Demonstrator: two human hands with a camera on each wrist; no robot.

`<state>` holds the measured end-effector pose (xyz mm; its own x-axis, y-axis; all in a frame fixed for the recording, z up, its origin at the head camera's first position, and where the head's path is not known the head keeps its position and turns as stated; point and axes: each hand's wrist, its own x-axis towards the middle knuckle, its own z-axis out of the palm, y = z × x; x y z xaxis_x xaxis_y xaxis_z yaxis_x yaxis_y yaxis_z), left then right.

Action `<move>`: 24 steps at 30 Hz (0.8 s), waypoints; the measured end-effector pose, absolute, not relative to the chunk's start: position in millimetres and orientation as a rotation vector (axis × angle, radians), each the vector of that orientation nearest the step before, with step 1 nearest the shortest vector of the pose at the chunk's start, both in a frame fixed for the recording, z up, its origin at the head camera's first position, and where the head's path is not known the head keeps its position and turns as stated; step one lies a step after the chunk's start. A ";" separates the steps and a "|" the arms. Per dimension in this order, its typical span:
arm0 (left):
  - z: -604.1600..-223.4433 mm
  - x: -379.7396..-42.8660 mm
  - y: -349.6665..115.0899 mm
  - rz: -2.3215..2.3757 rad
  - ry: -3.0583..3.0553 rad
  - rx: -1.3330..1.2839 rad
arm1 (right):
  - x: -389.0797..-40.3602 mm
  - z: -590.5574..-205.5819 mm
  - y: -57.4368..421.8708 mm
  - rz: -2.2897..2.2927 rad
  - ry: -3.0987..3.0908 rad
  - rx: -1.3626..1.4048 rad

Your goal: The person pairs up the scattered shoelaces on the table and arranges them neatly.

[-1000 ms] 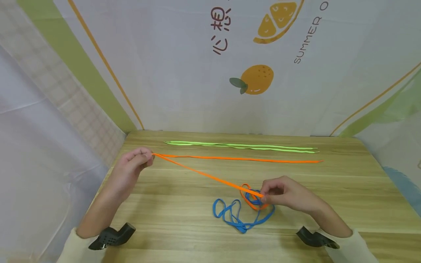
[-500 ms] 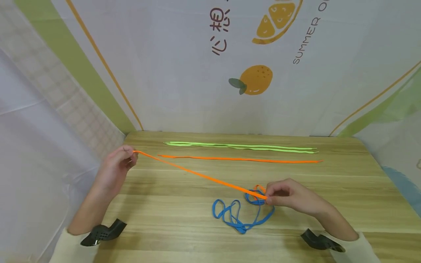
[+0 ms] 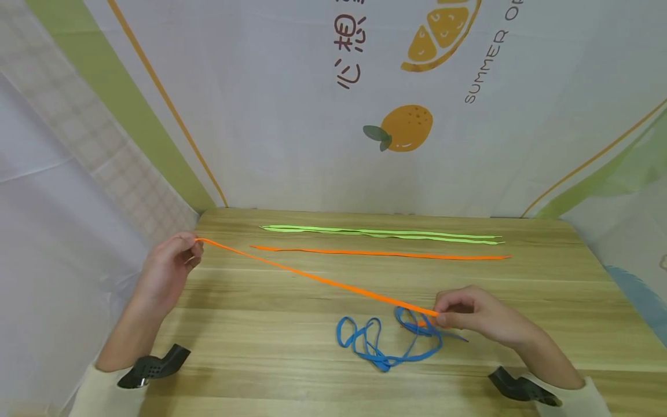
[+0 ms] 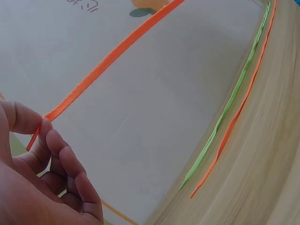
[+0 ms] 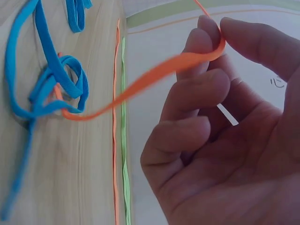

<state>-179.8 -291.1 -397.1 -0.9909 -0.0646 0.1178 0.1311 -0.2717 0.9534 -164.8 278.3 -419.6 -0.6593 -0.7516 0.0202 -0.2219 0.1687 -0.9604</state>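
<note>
An orange shoelace [image 3: 318,279] stretches taut above the table between both hands. My left hand [image 3: 165,272] pinches it close to its tipped end, and the tip pokes out past the thumb in the left wrist view. With thumb and fingertips my right hand [image 3: 487,315] pinches the same lace farther along. From there its tail [image 5: 154,75] hangs down into a tangled blue shoelace [image 3: 383,360] on the table; in the right wrist view the tail passes through the blue loops [image 5: 70,86].
A second orange shoelace [image 3: 380,253] lies straight across the wooden table [image 3: 292,382]. Behind it, two green shoelaces [image 3: 375,232] lie side by side near the back edge. A printed white curtain [image 3: 292,116] rises behind the table.
My left hand has moved left and away from the lying orange lace's end, drawing the held lace out. My right hand has shifted slightly right, and part of the blue tangle has moved.
</note>
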 end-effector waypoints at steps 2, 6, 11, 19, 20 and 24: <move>-398.2 -180.7 -294.3 -2.416 -1.814 -0.071 | -164.9 -420.3 281.3 -1.509 1.988 -0.922; -400.8 -182.2 -300.7 -2.414 -1.827 -0.060 | -164.9 -422.3 288.2 -1.502 2.018 -0.899; -403.5 -184.3 -307.8 -2.416 -1.837 -0.040 | -165.1 -426.4 300.3 -1.514 2.046 -0.879; -407.8 -184.5 -314.6 -2.404 -1.865 -0.004 | -164.4 -429.2 324.8 -1.537 2.055 -0.828; -408.4 -184.4 -315.1 -2.404 -1.866 -0.007 | -164.3 -429.7 328.0 -1.531 2.068 -0.819; -411.1 -184.5 -316.3 -2.401 -1.875 -0.032 | -163.7 -431.9 340.2 -1.521 2.123 -0.782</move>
